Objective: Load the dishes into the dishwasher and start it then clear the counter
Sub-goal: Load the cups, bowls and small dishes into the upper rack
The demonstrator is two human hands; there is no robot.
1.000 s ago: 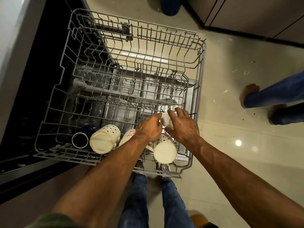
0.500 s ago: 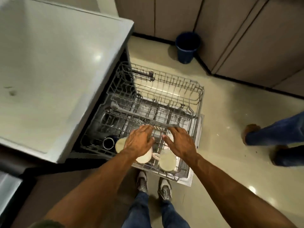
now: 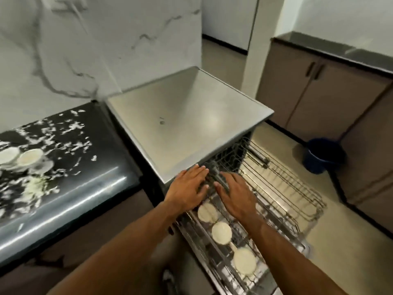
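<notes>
The dishwasher (image 3: pixel 191 128) has a steel top, and its wire rack (image 3: pixel 287 194) is pulled out to the right. Three cream mugs (image 3: pixel 221 232) lie upturned along the rack's near side. My left hand (image 3: pixel 187 190) hovers flat with fingers spread over the rack's near corner by the dishwasher's edge. My right hand (image 3: pixel 236 194) is flat beside it, above the rack. Neither hand holds anything. On the black speckled counter (image 3: pixel 70 167) at the left stand cream cups on saucers (image 3: pixel 25 159).
A dark blue bucket (image 3: pixel 323 155) stands on the floor by the brown cabinets (image 3: pixel 319 96) at the right. A marble wall rises behind the counter. Pale tiled floor lies beyond the rack.
The view has swung up and left, bringing the counter and wall into sight. Both hands have let go of the small white cup and lifted away from the mugs, now open.
</notes>
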